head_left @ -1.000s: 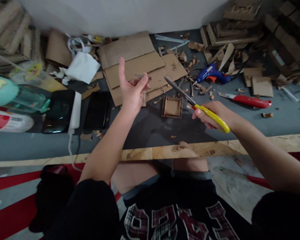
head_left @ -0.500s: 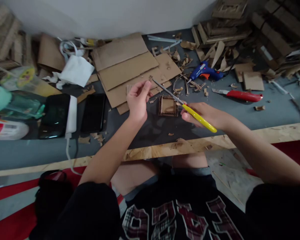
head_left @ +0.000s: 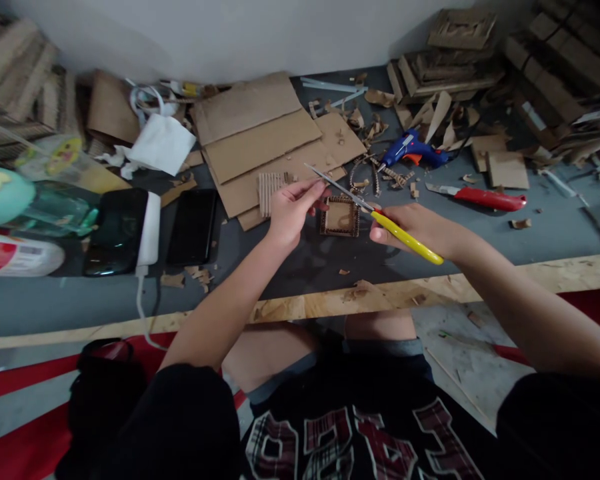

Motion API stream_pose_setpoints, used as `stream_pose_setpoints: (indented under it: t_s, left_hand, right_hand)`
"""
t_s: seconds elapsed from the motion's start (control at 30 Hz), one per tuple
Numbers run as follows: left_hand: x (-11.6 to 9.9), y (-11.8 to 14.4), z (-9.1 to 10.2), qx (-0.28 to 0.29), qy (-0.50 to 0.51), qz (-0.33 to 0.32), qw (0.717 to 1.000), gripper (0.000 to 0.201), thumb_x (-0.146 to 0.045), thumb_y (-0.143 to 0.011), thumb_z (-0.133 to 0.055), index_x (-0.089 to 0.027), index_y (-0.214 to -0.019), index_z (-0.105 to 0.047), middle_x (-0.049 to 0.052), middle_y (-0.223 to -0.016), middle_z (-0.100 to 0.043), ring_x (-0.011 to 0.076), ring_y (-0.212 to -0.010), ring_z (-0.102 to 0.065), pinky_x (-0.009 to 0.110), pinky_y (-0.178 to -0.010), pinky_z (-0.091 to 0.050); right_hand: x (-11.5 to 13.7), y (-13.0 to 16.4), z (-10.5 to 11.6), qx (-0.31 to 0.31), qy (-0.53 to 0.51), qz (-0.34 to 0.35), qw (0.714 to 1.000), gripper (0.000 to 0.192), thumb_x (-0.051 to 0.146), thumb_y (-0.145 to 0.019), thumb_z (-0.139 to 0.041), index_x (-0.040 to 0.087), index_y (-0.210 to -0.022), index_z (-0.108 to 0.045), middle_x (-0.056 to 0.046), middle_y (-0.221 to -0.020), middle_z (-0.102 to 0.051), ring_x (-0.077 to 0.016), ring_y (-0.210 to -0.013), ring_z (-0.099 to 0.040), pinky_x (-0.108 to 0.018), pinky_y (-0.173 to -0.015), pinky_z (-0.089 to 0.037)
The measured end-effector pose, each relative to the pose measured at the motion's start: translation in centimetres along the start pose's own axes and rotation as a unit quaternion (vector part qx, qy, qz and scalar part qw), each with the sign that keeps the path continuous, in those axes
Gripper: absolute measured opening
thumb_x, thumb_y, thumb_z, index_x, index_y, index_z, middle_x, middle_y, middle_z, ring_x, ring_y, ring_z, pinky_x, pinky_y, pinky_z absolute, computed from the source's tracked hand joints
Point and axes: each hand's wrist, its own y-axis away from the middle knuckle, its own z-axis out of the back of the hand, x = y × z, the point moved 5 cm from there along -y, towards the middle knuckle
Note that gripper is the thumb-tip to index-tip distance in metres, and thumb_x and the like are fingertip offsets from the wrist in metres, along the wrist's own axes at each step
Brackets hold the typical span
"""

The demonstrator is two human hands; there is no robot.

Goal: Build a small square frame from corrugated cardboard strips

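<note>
Grey tabletop, scraps everywhere: one glue gun [head_left: 414, 151], one red knife [head_left: 485, 198], two phones [head_left: 155, 228]. Left hand [head_left: 291, 212] pinches one ribbed cardboard piece [head_left: 271, 191] above the table; right hand [head_left: 414, 228] grips one pair of yellow scissors [head_left: 375, 213], blades at it, over one small frame [head_left: 341, 217].

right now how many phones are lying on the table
2, side by side left of the left hand: one phone beside a white charger block, the other phone just right of it. Clutter may hide more.
</note>
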Motion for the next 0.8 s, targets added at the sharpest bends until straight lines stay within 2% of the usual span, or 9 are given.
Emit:
stream_pose_setpoints:
  t_s: [0.17,0.4,0.6,0.8]
  left_hand:
    - [0.35,0.25,-0.29,0.037,0.008,0.028,0.999,0.006,-0.021,-0.081,-0.075,-0.016,-0.08,-0.075,-0.001,-0.068,-0.073,0.0045,-0.048,-0.063,0.013,-0.043,-0.039]
    - [0.41,0.38,-0.43,0.039,0.037,0.055,0.997,0.011,-0.019,-0.085,-0.071,-0.015,-0.075,-0.072,-0.001,-0.066,-0.072,0.0041,-0.048,-0.063,0.013,-0.044,-0.042]
    - [0.37,0.05,-0.28,0.032,0.031,0.033,0.998,0.016,-0.015,-0.088,-0.068,-0.015,-0.073,-0.073,-0.004,-0.062,-0.069,-0.0028,-0.033,-0.04,0.012,-0.035,-0.024]
    - [0.13,-0.14,-0.28,0.024,0.035,0.018,0.999,0.019,-0.012,-0.088,-0.066,-0.014,-0.07,-0.072,-0.002,-0.062,-0.068,-0.0027,-0.034,-0.036,0.014,-0.036,-0.021]
  right_hand:
    - [-0.19,0.12,0.14,0.003,0.009,-0.007,1.0,0.084,0.097,-0.076,-0.016,0.02,-0.078,-0.05,-0.004,-0.068,-0.052,-0.0156,-0.064,-0.047,-0.031,-0.064,-0.031]
    - [0.29,0.45,0.22,0.021,-0.058,0.014,0.998,0.074,0.09,-0.084,-0.024,0.021,-0.069,-0.045,0.0,-0.049,-0.05,-0.011,-0.049,-0.047,-0.028,-0.056,-0.029]
    - [0.41,0.03,0.1,0.006,-0.06,0.019,0.998,0.072,0.088,-0.086,-0.026,0.02,-0.07,-0.047,0.0,-0.05,-0.05,-0.0104,-0.047,-0.047,-0.028,-0.055,-0.03]
    - [0.72,-0.43,-0.37,-0.018,-0.058,-0.006,0.998,0.067,0.082,-0.089,-0.034,0.019,-0.074,-0.053,-0.001,-0.051,-0.05,-0.0107,-0.045,-0.046,-0.028,-0.052,-0.03]
